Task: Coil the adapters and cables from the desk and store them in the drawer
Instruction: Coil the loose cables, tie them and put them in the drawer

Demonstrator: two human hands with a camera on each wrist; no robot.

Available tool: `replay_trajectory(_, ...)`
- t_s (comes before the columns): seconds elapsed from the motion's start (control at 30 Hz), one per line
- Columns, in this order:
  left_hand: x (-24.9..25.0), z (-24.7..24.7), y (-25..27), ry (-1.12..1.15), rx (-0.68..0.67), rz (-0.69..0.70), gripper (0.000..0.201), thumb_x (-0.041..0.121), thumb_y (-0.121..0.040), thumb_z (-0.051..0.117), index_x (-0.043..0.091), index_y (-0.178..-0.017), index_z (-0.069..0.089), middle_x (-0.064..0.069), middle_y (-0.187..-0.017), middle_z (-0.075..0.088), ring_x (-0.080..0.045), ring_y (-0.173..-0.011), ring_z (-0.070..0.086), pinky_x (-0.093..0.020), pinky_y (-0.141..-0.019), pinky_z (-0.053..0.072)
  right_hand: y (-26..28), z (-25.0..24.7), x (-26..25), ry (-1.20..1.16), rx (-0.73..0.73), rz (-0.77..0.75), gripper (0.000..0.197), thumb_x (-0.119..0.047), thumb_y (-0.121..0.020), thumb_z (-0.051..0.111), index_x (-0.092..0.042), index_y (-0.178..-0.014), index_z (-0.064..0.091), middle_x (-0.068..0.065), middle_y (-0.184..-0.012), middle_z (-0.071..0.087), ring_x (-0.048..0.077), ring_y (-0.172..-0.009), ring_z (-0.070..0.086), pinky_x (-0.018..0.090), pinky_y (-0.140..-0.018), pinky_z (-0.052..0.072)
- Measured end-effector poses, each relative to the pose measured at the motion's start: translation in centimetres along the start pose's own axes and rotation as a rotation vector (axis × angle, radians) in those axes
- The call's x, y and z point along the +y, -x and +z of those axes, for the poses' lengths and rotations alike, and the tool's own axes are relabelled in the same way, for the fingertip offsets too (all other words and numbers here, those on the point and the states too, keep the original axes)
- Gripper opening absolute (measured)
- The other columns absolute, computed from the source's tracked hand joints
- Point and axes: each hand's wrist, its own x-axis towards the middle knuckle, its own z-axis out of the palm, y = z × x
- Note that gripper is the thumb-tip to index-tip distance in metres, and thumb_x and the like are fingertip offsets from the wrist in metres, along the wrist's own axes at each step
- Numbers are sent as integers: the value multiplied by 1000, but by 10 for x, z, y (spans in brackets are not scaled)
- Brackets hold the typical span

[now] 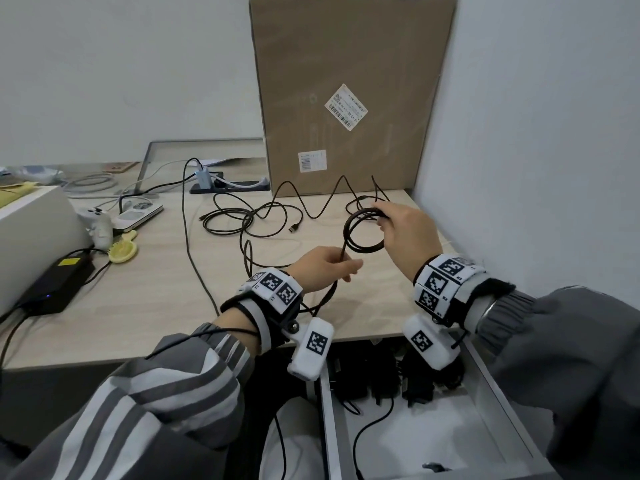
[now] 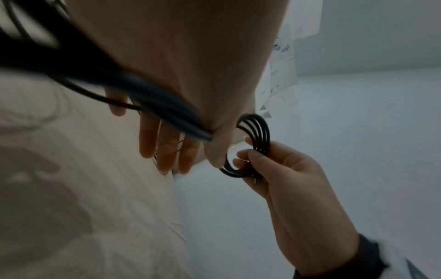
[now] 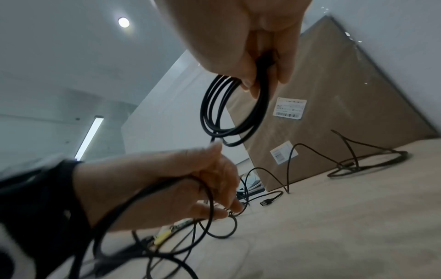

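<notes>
A black cable is partly wound into a small coil [image 1: 363, 233] held above the desk's right side. My right hand [image 1: 382, 216] grips the top of the coil [image 3: 214, 113] between thumb and fingers. Lower and to the left, my left hand [image 1: 351, 270] pinches the loose run of the same cable, which trails down toward the desk edge. In the left wrist view the coil [image 2: 261, 132] shows several turns. More black cables [image 1: 249, 220] lie tangled on the desk, one ending in a USB plug [image 1: 294, 227]. The drawer [image 1: 327, 410] below stands open, with black adapters [image 1: 381, 379] at its back.
A tall cardboard box [image 1: 346, 98] leans against the wall behind the cables. A power strip [image 1: 228, 185] sits at the back. A black power brick [image 1: 55, 285], a white controller [image 1: 98, 223] and a white box [image 1: 31, 230] are on the left. A wall bounds the desk's right edge.
</notes>
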Motion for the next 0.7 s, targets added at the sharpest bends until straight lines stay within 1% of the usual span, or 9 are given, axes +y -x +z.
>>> replay_trajectory(0.07, -2, -4, 0, -96, 53, 4, 34, 42, -95, 54, 17, -78, 68, 3, -64, 55, -15, -67, 53, -26, -64, 40, -3, 0, 7, -22, 6, 85, 26, -5, -90, 52, -13, -110, 68, 9, -97, 72, 32, -92, 62, 39, -80, 48)
replay_trajectory(0.13, -4, -12, -2, -215, 140, 12, 38, 46, -92, 57, 16, -71, 67, 3, -56, 45, -14, -55, 44, -27, -56, 35, -7, 0, 15, -21, -4, 150, 27, -6, -90, 53, -14, -109, 69, 9, -96, 72, 31, -93, 62, 35, -80, 48)
replay_trajectory(0.27, -23, -32, -2, -565, 222, 19, 39, 57, -84, 61, 20, -72, 62, 7, -63, 52, -13, -66, 51, -28, -57, 35, -17, -8, 45, 15, 40, 349, 23, -7, -87, 53, -12, -97, 72, 12, -91, 72, 34, -90, 63, 34, -76, 48)
replay_trajectory(0.33, -33, -44, -1, -572, 327, -3, 33, 48, -90, 59, 16, -80, 63, 5, -65, 50, -19, -68, 52, -29, -55, 31, -18, -15, 61, -8, 40, 454, 20, -8, -85, 55, -11, -95, 73, 14, -90, 72, 35, -90, 64, 37, -78, 51)
replay_trajectory(0.4, -41, -62, -4, -415, 500, -95, 29, 31, -98, 50, 10, -88, 67, -1, -70, 55, -26, -73, 56, -30, -55, 32, -12, -15, 65, -22, 9, 461, 19, -7, -84, 57, -11, -94, 73, 14, -90, 72, 34, -90, 64, 37, -79, 51)
replay_trajectory(0.43, -44, -69, -6, -344, 565, -156, 29, 25, -99, 46, 8, -93, 69, -4, -78, 59, -27, -78, 57, -30, -58, 35, -9, -12, 62, -26, -8, 435, 19, -7, -85, 56, -11, -94, 73, 14, -90, 72, 33, -89, 64, 34, -79, 50)
replay_trajectory(0.5, -46, -75, -11, -305, 592, -252, 28, 19, -97, 42, 11, -102, 69, -10, -101, 66, -31, -97, 57, -33, -73, 43, -4, -3, 52, -41, -38, 375, 21, -6, -86, 54, -12, -95, 72, 11, -89, 72, 29, -89, 64, 29, -77, 47)
replay_trajectory(0.6, -35, -64, -10, -450, 536, -285, 30, 12, -93, 43, 17, -111, 67, -13, -119, 60, -35, -114, 51, -41, -90, 46, -6, 11, 36, -56, -45, 300, 23, -6, -87, 51, -13, -94, 71, 10, -86, 72, 29, -86, 64, 33, -79, 50)
replay_trajectory(0.7, -31, -46, -4, -538, 400, -278, 40, 5, -89, 41, 23, -118, 62, -13, -128, 47, -33, -124, 39, -40, -101, 40, -12, 18, 27, -78, -42, 240, 23, -5, -87, 49, -11, -94, 70, 9, -84, 71, 31, -82, 63, 40, -77, 51)
